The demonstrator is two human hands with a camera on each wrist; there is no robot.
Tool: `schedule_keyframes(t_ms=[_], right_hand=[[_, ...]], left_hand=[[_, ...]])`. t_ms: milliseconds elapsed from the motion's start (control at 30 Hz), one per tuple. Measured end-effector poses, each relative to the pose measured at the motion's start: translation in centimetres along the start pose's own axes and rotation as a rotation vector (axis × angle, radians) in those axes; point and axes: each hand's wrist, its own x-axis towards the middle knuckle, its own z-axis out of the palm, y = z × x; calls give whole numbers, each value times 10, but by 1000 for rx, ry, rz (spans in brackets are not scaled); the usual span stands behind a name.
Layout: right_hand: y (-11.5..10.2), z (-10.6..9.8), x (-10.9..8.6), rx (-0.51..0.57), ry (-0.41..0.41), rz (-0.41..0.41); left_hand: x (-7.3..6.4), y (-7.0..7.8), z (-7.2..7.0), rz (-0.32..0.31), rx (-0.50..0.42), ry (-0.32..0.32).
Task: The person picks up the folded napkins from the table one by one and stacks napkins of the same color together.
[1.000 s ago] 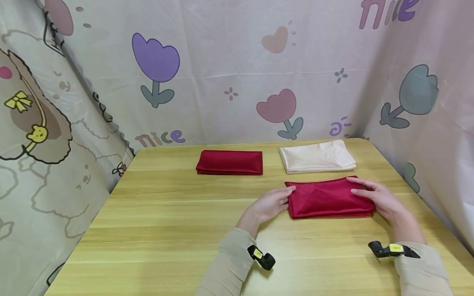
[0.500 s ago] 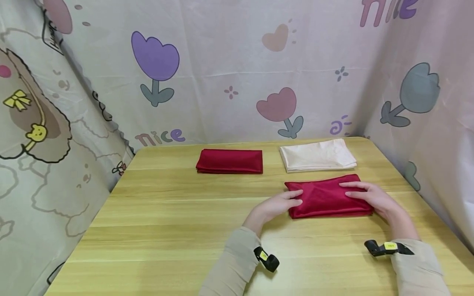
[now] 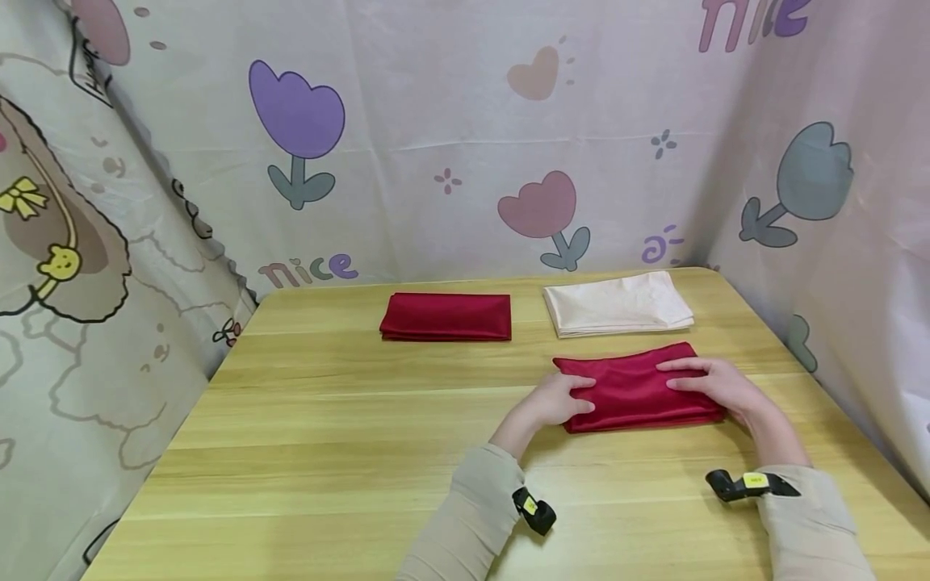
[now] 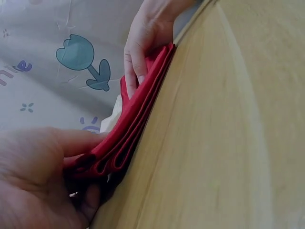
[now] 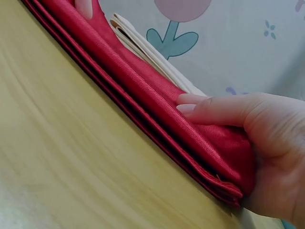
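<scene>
A folded red satin cloth (image 3: 625,391) lies at the right of the table, its stacked layers facing the near side. My left hand (image 3: 554,401) grips its left end; in the left wrist view, a digit lies over the top of the red layers (image 4: 126,129) and other fingers are at the underside. At the opposite end, my right hand (image 3: 726,386) holds the cloth, two fingertips on its upper face in the right wrist view and the palm against the end. The right hand's remaining fingers are hidden.
Behind it lie a second folded red cloth (image 3: 446,317) at centre and a folded cream cloth (image 3: 617,304) at right, both near the back edge of the wooden table (image 3: 305,436). A printed curtain (image 3: 407,97) hangs behind and along both sides.
My left hand has shifted right and farther over the cloth's left end. My right hand has slid slightly left on it. The other two cloths stay in place; the head view turned slightly.
</scene>
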Motion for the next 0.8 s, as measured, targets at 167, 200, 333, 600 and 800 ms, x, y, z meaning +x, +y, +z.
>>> schedule_keyframes(t_ms=[167,200,333,600,800], right_hand=[[-2,3,1,-85,-6,-13],[-3,3,2,-100,-5,-22],[-4,5,2,-138,12,-47],[-11,8,-1,-206,100,-120],[-18,9,-2,-221,140,-164]], left_hand=[[0,-2,-2,-26,-26,64],[-1,-2,-2,-29,-25,81],[0,-3,-1,-32,-33,170],[-4,-2,-3,7,-6,360],[-6,-1,-6,-4,10,440]])
